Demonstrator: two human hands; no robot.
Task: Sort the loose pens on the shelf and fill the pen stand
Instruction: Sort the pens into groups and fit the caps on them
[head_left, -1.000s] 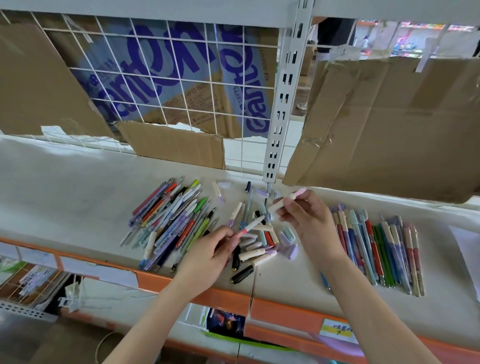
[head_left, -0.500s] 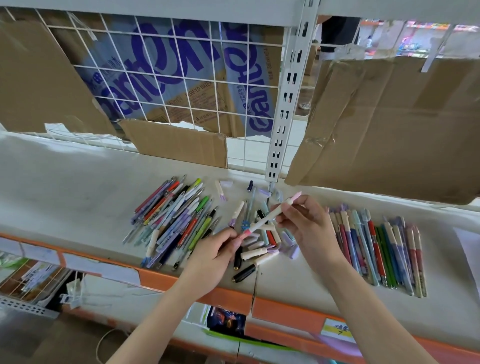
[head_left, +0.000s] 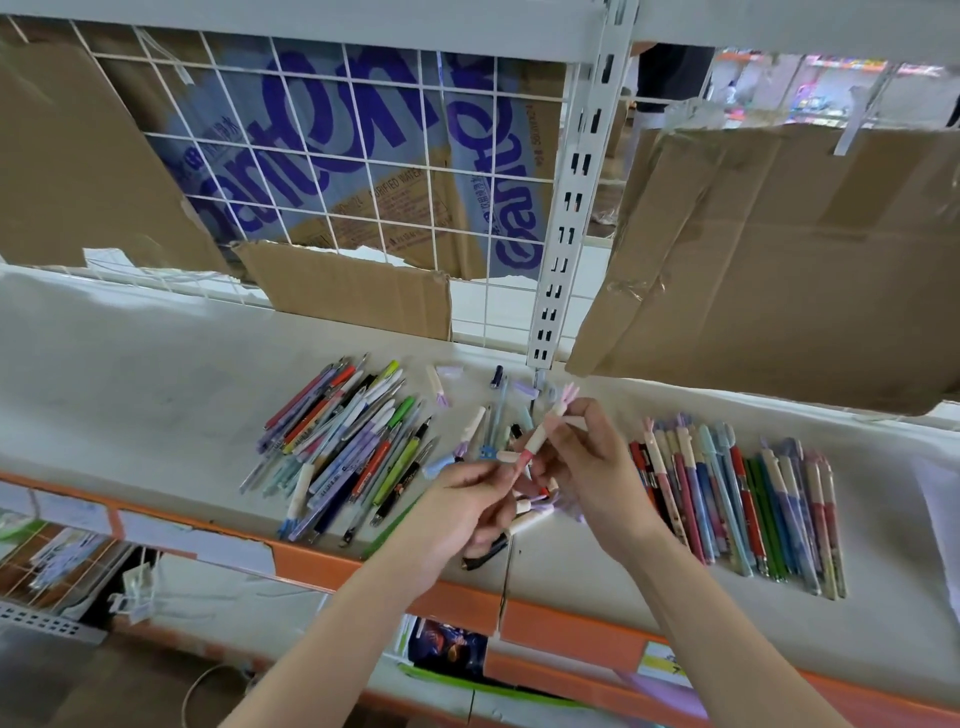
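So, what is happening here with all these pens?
A person is sorting pens on a shelf. Both hands hold one cream and pink pen above the shelf: the left hand pinches its lower end, the right hand grips its upper part. A mixed pile lies to the left, a tidy row to the right. No pen stand is visible.

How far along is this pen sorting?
Partly done. A neat row of pens lies sorted at right. Both hands, left and right, hold one pink-tipped pen. The jumbled pile at left and loose pieces mid-shelf remain. No pen stand is in view.
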